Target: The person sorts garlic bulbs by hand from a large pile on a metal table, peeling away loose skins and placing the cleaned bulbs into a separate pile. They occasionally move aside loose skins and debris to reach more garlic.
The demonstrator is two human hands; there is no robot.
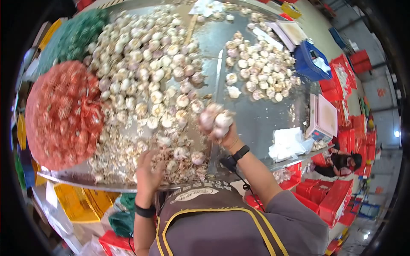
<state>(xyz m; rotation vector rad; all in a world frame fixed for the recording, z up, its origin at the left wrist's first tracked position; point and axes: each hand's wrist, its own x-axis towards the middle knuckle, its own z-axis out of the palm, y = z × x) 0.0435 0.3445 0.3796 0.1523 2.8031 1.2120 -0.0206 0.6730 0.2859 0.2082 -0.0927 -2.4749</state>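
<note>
Several garlic bulbs [216,120] are gathered in my right hand [226,137], raised above the low divider on the metal table. My left hand [149,172] hovers over loose garlic skins [124,160] near the table's front edge, its fingers apart and nothing in it. Beyond it spreads a large heap of garlic bulbs [141,64], whitish with purple tints. On the right side of the divider lies a smaller pile of garlic bulbs [267,70]. A single bulb [198,158] rests between my two hands, close to the front.
A red mesh sack [64,115] full of bulbs stands at the left, with a green mesh sack [77,36] behind. At right are a scale [323,115], a blue bin [309,64] and white plastic bags [288,144]. Red crates [329,198] and another person [341,164] are beyond.
</note>
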